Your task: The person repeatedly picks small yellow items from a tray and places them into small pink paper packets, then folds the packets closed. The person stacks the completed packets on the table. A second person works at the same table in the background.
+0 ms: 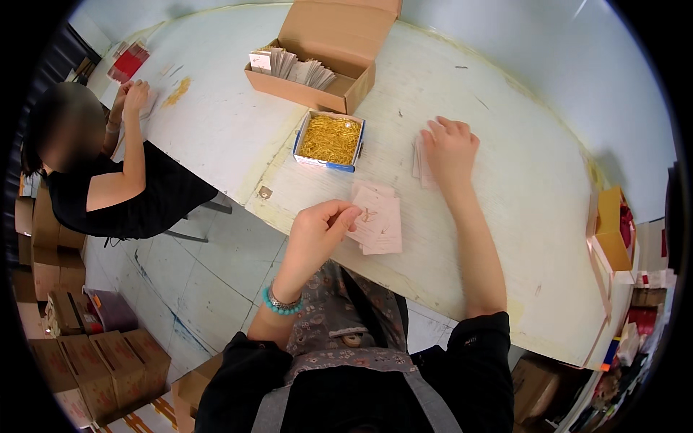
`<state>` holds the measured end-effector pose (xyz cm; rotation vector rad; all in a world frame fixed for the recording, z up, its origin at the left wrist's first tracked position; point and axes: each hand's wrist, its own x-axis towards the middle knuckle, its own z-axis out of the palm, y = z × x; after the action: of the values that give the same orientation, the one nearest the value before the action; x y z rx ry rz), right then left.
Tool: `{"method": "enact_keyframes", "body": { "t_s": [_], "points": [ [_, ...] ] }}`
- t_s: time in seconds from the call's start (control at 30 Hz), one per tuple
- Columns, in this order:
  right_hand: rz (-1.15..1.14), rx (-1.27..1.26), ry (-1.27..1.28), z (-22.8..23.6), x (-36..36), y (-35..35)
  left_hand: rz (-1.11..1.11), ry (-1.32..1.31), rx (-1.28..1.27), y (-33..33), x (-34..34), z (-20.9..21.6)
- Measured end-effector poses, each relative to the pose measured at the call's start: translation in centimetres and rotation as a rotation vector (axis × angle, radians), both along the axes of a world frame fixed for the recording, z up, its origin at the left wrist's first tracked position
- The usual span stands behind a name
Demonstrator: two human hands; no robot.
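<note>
Clock face centred on the near card pile, as worn on the person's head.

Two card piles on one white table. Near pile: pale pink printed cards, fanned, at least two, exact count hidden; it is the dial's centre. Far pile: between 1 and 2 o'clock, partly covered, count not readable.

Left hand: 9 o'clock, thumb and forefinger tips together at the near pile's left edge; cannot tell whether a card is pinched or merely overlapped. Two bracelets on the wrist, one of turquoise beads.

Right hand: palm down over the far pile, fingers bent; cannot tell whether it grips.

11 o'clock: one small box, filled with thin gold-coloured pieces, uncountable. Beyond it, between 11 and 12: one open-lidded cardboard box, two card bunches inside. Between 9 and 10: one seated co-worker.
</note>
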<state>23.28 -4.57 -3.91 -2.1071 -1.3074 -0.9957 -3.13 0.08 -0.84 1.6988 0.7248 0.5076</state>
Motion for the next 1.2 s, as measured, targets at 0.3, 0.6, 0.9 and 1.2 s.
{"method": "enact_keyframes", "body": {
  "t_s": [0.3,0.6,0.9,1.2],
  "points": [
    [0.446,-0.457,0.302,0.4,-8.4,9.1,0.036,-0.03,0.114,0.2,-0.7,-0.6],
    [0.569,-0.313,0.556,1.6,-6.5,7.5,0.125,-0.04,0.126,1.2,-0.5,-0.8],
    [0.826,-0.472,1.692,6.9,-8.0,1.4,0.174,-0.375,0.243,3.2,1.3,1.3],
    [0.901,-0.343,1.808,6.6,-8.3,-1.2,0.101,-0.276,0.932,2.1,1.1,3.6]
  ]
}}
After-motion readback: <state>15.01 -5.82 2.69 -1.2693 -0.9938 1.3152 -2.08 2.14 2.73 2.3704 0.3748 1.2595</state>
